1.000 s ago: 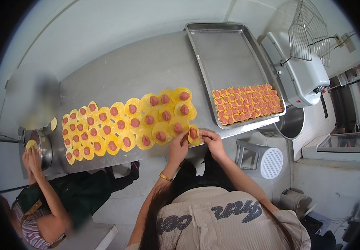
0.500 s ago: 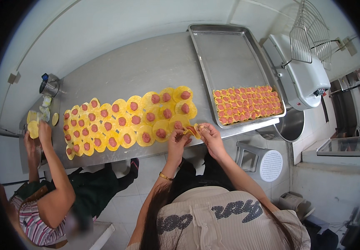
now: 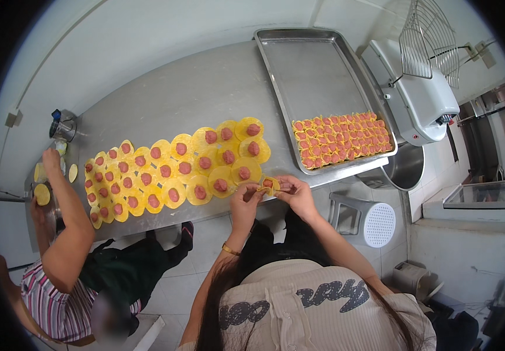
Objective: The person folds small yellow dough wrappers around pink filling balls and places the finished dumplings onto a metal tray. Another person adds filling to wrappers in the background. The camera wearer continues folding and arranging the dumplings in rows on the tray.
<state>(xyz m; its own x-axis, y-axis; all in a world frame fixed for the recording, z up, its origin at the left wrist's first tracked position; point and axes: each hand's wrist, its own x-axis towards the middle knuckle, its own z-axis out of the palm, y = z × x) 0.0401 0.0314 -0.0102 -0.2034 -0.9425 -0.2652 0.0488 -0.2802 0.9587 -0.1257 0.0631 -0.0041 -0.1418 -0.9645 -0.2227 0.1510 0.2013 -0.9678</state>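
Observation:
Between my two hands, just above the table's front edge, is a dumpling (image 3: 269, 185): a yellow round wrapper gathered up around pink meat filling. My left hand (image 3: 244, 203) pinches its left side. On the other side the fingers of my right hand (image 3: 298, 196) are closed on it. Left of my hands, flat yellow wrappers (image 3: 244, 160) lie overlapping in rows, each with a lump of pink filling (image 3: 244, 173). To the right, a large metal tray (image 3: 317, 73) bears tight rows of formed, open-topped dumplings (image 3: 343, 140) at its near end.
At the left a co-worker holds a yellow wrapper (image 3: 42, 195) over the steel table (image 3: 147, 105). A metal jug (image 3: 64, 127) stands behind. Right of the tray are a white machine (image 3: 413, 93), a wire whisk guard (image 3: 425, 44), a steel bowl (image 3: 407, 167) and a plastic stool (image 3: 375, 224).
The wrapper in my hands has gone from folded and slanted to gathered upright around its filling. The co-worker's upper hand has moved up and away from the wrapper. The view has shifted slightly.

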